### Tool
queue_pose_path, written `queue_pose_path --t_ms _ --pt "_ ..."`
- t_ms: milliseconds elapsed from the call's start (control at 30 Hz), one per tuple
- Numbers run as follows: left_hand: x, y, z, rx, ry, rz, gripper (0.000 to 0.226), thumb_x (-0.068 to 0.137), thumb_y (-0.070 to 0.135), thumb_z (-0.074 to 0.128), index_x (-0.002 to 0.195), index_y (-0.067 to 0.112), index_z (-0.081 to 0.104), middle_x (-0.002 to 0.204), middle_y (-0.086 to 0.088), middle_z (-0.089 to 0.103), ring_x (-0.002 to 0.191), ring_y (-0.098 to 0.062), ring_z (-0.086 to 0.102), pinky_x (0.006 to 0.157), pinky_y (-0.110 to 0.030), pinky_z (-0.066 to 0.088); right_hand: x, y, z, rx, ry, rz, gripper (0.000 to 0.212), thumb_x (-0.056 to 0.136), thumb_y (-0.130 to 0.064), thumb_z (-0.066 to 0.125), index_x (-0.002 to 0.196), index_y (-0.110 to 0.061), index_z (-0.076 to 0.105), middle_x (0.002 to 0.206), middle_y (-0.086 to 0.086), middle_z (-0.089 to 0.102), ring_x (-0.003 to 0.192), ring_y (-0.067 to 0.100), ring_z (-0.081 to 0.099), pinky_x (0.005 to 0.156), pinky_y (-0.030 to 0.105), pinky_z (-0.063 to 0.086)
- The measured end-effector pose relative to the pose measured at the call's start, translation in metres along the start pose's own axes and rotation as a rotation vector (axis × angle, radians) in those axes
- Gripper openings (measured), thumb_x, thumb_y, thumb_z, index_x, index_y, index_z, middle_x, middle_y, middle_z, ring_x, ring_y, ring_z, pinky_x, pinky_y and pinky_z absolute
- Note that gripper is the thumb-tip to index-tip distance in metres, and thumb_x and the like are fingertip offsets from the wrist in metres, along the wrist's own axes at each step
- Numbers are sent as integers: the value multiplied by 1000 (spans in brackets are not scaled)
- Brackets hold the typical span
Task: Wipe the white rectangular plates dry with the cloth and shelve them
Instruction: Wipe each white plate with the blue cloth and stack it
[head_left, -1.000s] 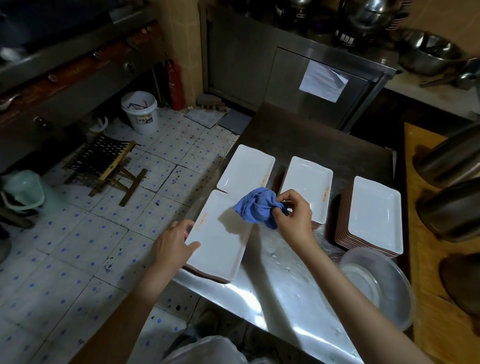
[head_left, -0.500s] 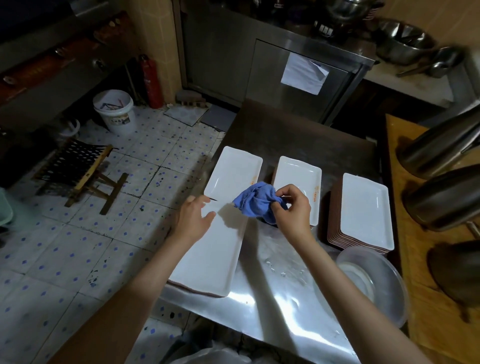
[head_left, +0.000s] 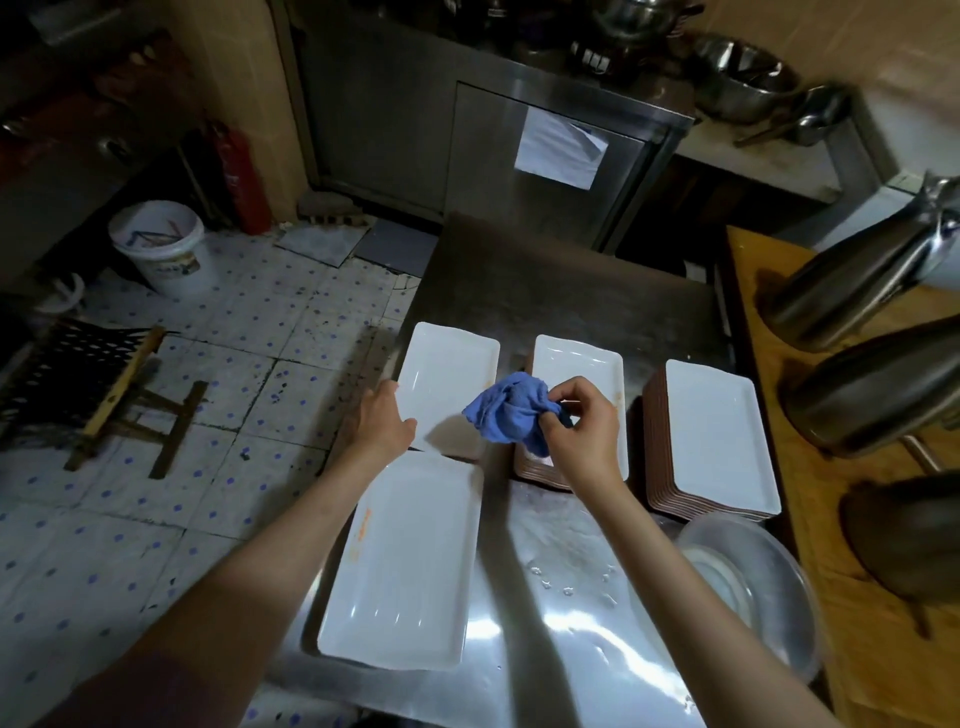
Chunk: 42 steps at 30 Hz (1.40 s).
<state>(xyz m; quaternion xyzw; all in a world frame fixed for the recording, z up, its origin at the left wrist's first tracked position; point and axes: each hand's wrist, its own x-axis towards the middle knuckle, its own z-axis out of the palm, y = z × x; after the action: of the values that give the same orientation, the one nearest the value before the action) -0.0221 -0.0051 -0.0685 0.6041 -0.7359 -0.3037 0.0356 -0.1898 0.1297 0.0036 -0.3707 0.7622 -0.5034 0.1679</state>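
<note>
Head view: right hand (head_left: 582, 436) pinches the bunched blue cloth (head_left: 511, 413) with curled fingers, above a plate stack (head_left: 576, 374). Left hand (head_left: 382, 426) lies with fingers straight on the left edge of the far white plate (head_left: 449, 382). Another white plate (head_left: 410, 561) sits just under the left wrist.

Your left hand (head_left: 382, 421) is extended forward, palm down, fingers fairly straight, thumb out to the right. Your right hand (head_left: 582, 431) is raised beside it, fingers curled, thumb and fingertips pinching. Both forearms bare.
</note>
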Motion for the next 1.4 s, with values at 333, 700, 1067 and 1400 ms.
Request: queue_pose_path --t_ms 333,700,1067,1400 --pt "22 -8 -1 49 -67 -33 41 92 33 59 119 5 46 120 -18 58 107 -37 57 80 -39 45 -2 7 -1 -23 36 52 21 76 13 56 73 -8 55 70 -6 56 63 -6 52 58 11 43" --pt "29 -8 -5 58 -43 -18 32 101 21 39 124 -1 44 127 -24 54 114 -40 52 85 -40 42 -6 9 0 -37 68 67 22 75 12 56 71 -9 55 68 -8 55 62 -2 51 56 12 41" --pt "34 -17 -6 -87 -71 39 34 103 20 29 117 -4 48 123 -26 54 109 -38 51 84 -37 38 -6 10 -7 -36 78 90 15 78 12 57 76 -3 57 71 -4 56 66 6 51 57 13 43" --pt "24 9 -16 -226 -13 86 22 102 17 29 92 2 42 82 -12 46 79 -28 44 66 -33 31 -4 11 -30 -27 138 77 27 77 11 57 70 -15 54 71 -7 56 68 7 52 58 13 43"
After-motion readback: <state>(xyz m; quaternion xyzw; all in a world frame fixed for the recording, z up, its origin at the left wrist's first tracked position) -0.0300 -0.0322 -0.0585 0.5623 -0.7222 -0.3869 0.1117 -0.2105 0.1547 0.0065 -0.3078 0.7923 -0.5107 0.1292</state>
